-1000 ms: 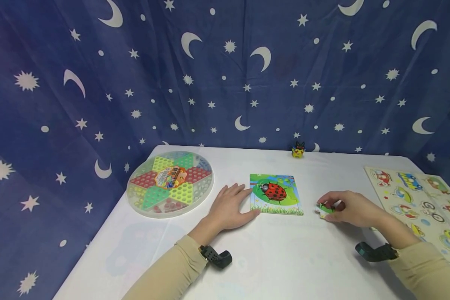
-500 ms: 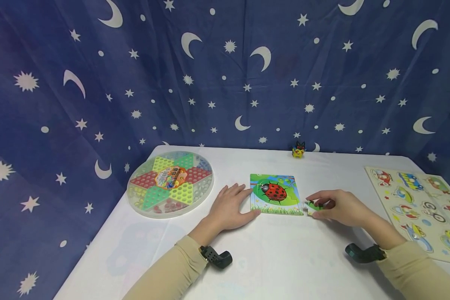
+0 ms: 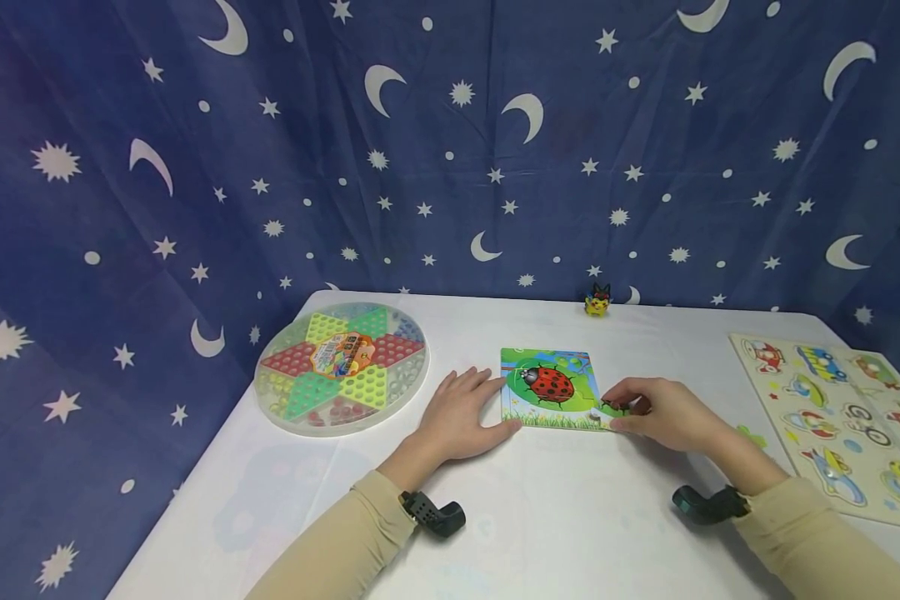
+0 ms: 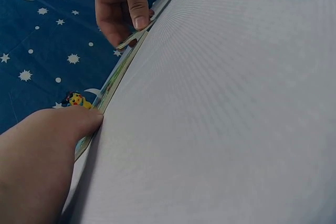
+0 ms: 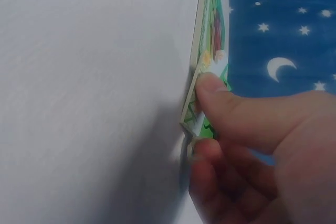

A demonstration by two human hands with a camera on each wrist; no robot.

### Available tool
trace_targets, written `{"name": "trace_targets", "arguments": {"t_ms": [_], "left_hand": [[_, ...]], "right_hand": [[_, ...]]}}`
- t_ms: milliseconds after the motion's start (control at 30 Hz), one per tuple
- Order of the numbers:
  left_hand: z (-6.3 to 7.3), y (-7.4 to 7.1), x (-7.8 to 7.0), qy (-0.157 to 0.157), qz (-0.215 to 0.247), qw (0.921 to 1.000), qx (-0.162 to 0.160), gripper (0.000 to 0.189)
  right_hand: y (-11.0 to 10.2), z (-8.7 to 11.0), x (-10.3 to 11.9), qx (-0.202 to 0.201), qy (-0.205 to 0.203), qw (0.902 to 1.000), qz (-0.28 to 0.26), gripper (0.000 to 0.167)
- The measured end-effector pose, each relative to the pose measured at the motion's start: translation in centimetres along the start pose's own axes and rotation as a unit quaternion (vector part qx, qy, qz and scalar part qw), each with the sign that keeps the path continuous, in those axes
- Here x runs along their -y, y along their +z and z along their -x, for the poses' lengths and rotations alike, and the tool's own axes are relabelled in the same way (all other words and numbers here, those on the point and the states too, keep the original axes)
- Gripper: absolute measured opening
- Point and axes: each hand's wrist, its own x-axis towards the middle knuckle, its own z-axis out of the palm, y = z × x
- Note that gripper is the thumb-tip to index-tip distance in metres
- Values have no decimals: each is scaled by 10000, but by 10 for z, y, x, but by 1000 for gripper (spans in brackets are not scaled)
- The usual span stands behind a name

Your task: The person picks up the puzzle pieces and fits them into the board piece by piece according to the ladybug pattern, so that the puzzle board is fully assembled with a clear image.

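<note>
A square ladybug jigsaw puzzle (image 3: 551,418) lies flat on the white table, in front of the person. The left hand (image 3: 461,417), fingers spread and mostly straight, rests at its left side; in the left wrist view the thumb (image 4: 84,120) touches the puzzle's near edge. At the opposite side the right hand (image 3: 667,418) pinches a green jigsaw piece between thumb and fingers. That jigsaw piece (image 5: 192,109) is tilted, with one end over the puzzle's lower right corner. Fingers cover part of the piece.
On the left lies a round Chinese checkers board (image 3: 341,371). A picture board (image 3: 817,433) with vehicles lies at the right. Close to the right forearm is a small green thing (image 3: 752,435). A yellow figurine (image 3: 597,302) stands at the back, before a starry blue cloth (image 3: 450,200).
The right hand has moved left with the jigsaw piece, from apart on the right to the puzzle's lower right corner. The left hand has stayed in place.
</note>
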Motion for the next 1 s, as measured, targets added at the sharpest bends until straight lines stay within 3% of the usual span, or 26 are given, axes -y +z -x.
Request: {"name": "trace_targets", "arguments": {"t_ms": [633, 1000], "left_hand": [[-1, 0, 0, -9, -14, 10000, 16, 75], [-1, -1, -1, -53, 24, 10000, 61, 75]], "right_hand": [[16, -22, 23, 102, -31, 9995, 286, 38], [26, -32, 42, 98, -345, 9990, 260, 37]]}}
